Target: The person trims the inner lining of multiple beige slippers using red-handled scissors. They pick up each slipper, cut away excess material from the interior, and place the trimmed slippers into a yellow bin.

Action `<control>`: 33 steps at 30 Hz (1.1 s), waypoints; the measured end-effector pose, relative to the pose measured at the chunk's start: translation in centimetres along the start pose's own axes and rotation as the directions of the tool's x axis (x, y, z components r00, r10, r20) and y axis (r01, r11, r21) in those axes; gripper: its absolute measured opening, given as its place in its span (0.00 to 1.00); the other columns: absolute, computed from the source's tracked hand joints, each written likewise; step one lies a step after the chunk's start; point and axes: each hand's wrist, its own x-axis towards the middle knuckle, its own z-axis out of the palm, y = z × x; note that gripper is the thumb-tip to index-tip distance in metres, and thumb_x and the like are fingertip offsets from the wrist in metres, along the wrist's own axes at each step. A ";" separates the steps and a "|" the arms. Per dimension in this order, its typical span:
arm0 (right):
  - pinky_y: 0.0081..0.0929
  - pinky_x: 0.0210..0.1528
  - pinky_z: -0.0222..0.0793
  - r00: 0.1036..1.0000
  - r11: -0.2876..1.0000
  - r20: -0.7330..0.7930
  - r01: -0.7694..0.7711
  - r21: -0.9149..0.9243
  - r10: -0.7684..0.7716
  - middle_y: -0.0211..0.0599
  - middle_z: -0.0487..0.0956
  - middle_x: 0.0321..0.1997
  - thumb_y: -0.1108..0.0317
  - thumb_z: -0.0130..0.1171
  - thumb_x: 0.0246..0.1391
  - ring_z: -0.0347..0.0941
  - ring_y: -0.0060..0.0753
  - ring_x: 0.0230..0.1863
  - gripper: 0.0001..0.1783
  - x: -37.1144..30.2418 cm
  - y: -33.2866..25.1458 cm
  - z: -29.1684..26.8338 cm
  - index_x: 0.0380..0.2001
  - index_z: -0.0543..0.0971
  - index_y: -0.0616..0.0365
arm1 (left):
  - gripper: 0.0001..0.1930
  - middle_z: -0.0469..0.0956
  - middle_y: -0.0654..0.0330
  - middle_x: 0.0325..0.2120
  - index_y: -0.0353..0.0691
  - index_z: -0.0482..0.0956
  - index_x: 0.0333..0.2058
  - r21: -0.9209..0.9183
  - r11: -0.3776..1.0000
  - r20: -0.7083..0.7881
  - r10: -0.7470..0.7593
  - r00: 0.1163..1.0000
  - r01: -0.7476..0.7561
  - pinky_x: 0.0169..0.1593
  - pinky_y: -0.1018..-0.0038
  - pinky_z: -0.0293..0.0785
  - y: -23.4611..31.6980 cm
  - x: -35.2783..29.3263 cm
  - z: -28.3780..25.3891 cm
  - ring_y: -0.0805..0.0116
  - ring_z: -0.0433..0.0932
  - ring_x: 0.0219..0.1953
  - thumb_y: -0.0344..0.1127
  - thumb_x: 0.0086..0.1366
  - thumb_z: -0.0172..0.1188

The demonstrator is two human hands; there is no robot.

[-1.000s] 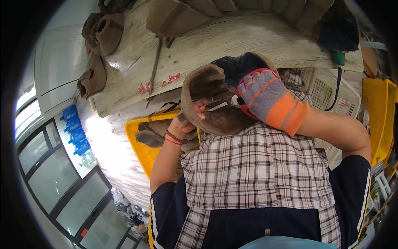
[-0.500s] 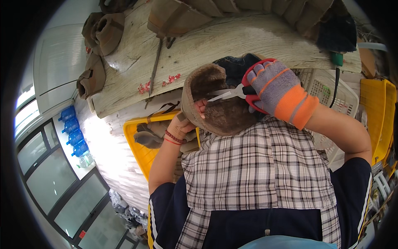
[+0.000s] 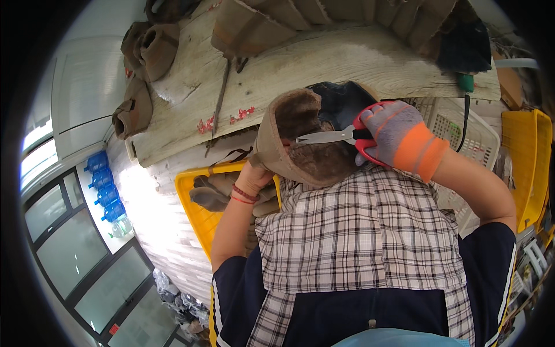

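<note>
A brown fur-lined boot upper [image 3: 270,139] rests near my lap, its wide opening turned up toward me and a dark blue patch of lining at its far side. My left hand [image 3: 258,174] grips its left wall; most of the fingers are hidden behind and inside it. A grey and orange knit glove covers my right hand [image 3: 399,136], which is closed round the red handles of a pair of scissors [image 3: 326,137]. The blades lie together and point left across the opening, above the brown lining.
A worn whitish wooden table [image 3: 324,58] lies ahead with several more boot uppers [image 3: 159,51] on it. At the left, a yellow crate [image 3: 193,211] holds brown pieces. White basket [image 3: 468,127] and yellow bin [image 3: 526,173] stand at right. Blue water bottles [image 3: 104,185] line the far left.
The scissor blades have come together and tilted flatter, and my right hand has shifted slightly right and down. My left fingertips show less inside the boot upper.
</note>
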 end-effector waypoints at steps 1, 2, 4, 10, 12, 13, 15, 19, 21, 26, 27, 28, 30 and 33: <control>0.33 0.41 0.70 1.000 1.000 -0.023 0.000 0.020 0.001 0.38 0.79 0.33 0.49 0.61 0.45 0.76 0.39 0.39 0.22 -0.6 0.3 0.0 0.37 0.77 0.53 | 0.29 0.73 0.59 0.46 0.38 0.65 0.54 -0.046 0.997 -0.086 0.061 0.994 -0.065 0.53 0.69 0.69 0.3 -0.1 0.7 0.66 0.73 0.46 0.24 0.52 0.63; 0.33 0.41 0.70 0.999 0.999 -0.047 0.000 0.039 0.002 0.38 0.79 0.33 0.49 0.61 0.45 0.76 0.39 0.39 0.22 -1.0 0.4 0.0 0.38 0.77 0.54 | 0.28 0.73 0.60 0.46 0.39 0.66 0.53 -0.087 0.987 -0.173 0.116 0.978 -0.133 0.52 0.70 0.70 0.3 -0.4 1.7 0.66 0.73 0.46 0.25 0.53 0.63; 0.34 0.41 0.70 0.999 0.998 -0.007 -0.050 0.024 0.050 0.39 0.79 0.33 0.48 0.62 0.44 0.76 0.40 0.39 0.24 -1.8 0.3 -0.1 0.38 0.77 0.54 | 0.26 0.73 0.61 0.46 0.42 0.66 0.53 -0.165 0.955 -0.261 0.200 0.945 -0.247 0.51 0.70 0.70 -0.2 0.3 2.2 0.67 0.72 0.46 0.27 0.55 0.63; 0.32 0.37 0.70 0.933 0.810 -0.043 -0.288 0.511 0.358 0.42 0.79 0.30 0.46 0.64 0.44 0.77 0.42 0.34 0.27 -3.0 2.1 2.8 0.39 0.76 0.58 | 0.22 0.69 0.61 0.52 0.44 0.63 0.56 -0.262 0.887 -0.300 0.300 0.906 -0.380 0.54 0.67 0.67 -1.0 0.8 3.9 0.64 0.69 0.52 0.39 0.65 0.52; 0.29 0.32 0.71 0.883 0.537 -0.095 -0.192 0.821 0.460 0.42 0.79 0.28 0.51 0.66 0.44 0.77 0.39 0.30 0.26 -2.8 2.5 4.0 0.39 0.75 0.60 | 0.23 0.67 0.60 0.54 0.44 0.61 0.58 -0.242 0.879 -0.336 0.322 0.885 -0.411 0.56 0.65 0.66 -0.4 0.3 5.4 0.63 0.67 0.55 0.45 0.68 0.46; 0.28 0.30 0.71 0.858 0.336 -0.107 -0.080 0.938 0.502 0.40 0.78 0.26 0.55 0.67 0.44 0.76 0.35 0.27 0.25 -2.4 2.1 4.1 0.39 0.74 0.62 | 0.23 0.66 0.59 0.56 0.45 0.60 0.59 -0.223 0.886 -0.374 0.307 0.875 -0.406 0.58 0.64 0.64 0.1 0.2 6.2 0.61 0.66 0.56 0.46 0.68 0.43; 0.23 0.29 0.69 0.886 0.391 -0.153 -0.034 0.920 0.437 0.34 0.77 0.25 0.59 0.68 0.45 0.73 0.25 0.24 0.22 -2.4 1.4 4.0 0.38 0.74 0.61 | 0.24 0.63 0.59 0.59 0.47 0.58 0.61 -0.188 0.899 -0.448 0.281 0.849 -0.397 0.61 0.62 0.60 0.9 0.0 7.7 0.58 0.63 0.59 0.49 0.69 0.38; 0.18 0.26 0.65 0.944 0.491 0.264 -0.329 0.807 0.198 0.34 0.76 0.23 0.58 0.67 0.45 0.71 0.23 0.21 0.21 -1.3 1.5 0.7 0.36 0.74 0.61 | 0.24 0.64 0.57 0.58 0.44 0.57 0.61 0.142 0.861 -0.053 0.499 0.865 -0.488 0.60 0.62 0.62 2.2 0.4 6.5 0.60 0.64 0.58 0.45 0.69 0.41; 0.17 0.23 0.64 0.860 0.147 0.046 -0.140 0.979 0.508 0.35 0.76 0.22 0.58 0.66 0.46 0.70 0.23 0.19 0.20 -0.6 3.0 3.9 0.36 0.74 0.62 | 0.26 0.63 0.58 0.58 0.44 0.56 0.62 0.268 0.795 0.014 0.562 0.827 -0.545 0.61 0.63 0.60 2.2 1.4 5.8 0.60 0.62 0.59 0.49 0.69 0.39; 0.15 0.13 0.58 0.760 -0.028 -0.193 0.267 0.963 0.620 0.32 0.74 0.19 0.67 0.63 0.50 0.64 0.18 0.12 0.13 -2.9 3.0 1.6 0.36 0.73 0.62 | 0.22 0.66 0.61 0.55 0.45 0.59 0.60 -0.054 0.833 0.031 0.553 0.833 -0.551 0.58 0.68 0.62 3.3 2.4 3.2 0.65 0.65 0.57 0.43 0.70 0.44; 0.14 0.15 0.59 0.784 -0.035 -0.179 0.248 0.968 0.594 0.33 0.76 0.23 0.68 0.64 0.49 0.66 0.18 0.14 0.14 -3.0 2.0 1.1 0.36 0.73 0.62 | 0.21 0.68 0.61 0.53 0.45 0.61 0.59 0.340 0.736 0.055 0.606 0.794 -0.585 0.56 0.70 0.64 3.3 3.6 0.9 0.69 0.66 0.55 0.39 0.69 0.46; 0.14 0.16 0.61 0.765 -0.004 -0.213 0.271 0.963 0.608 0.33 0.76 0.24 0.69 0.64 0.49 0.67 0.18 0.15 0.14 -3.4 1.3 0.4 0.37 0.73 0.62 | 0.20 0.68 0.61 0.53 0.44 0.61 0.59 0.491 0.614 0.123 0.654 0.747 -0.618 0.56 0.71 0.64 3.9 3.9 2.4 0.69 0.66 0.54 0.39 0.69 0.45; 0.15 0.18 0.64 0.725 0.057 -0.276 0.311 0.949 0.631 0.34 0.77 0.27 0.69 0.65 0.48 0.69 0.19 0.18 0.15 -4.3 0.2 -0.6 0.37 0.73 0.62 | 0.20 0.69 0.61 0.52 0.43 0.61 0.59 0.728 0.284 0.287 0.700 0.654 -0.624 0.56 0.71 0.64 4.4 4.1 5.3 0.69 0.66 0.54 0.38 0.70 0.45; 0.18 0.31 0.71 0.372 0.639 -0.735 0.365 0.677 0.567 0.31 0.75 0.28 0.66 0.70 0.42 0.71 0.21 0.25 0.25 -2.6 1.1 1.1 0.42 0.71 0.64 | 0.21 0.68 0.61 0.53 0.42 0.60 0.59 0.833 -0.326 0.541 0.651 0.533 -0.447 0.57 0.72 0.64 5.3 3.6 7.7 0.68 0.66 0.54 0.37 0.69 0.47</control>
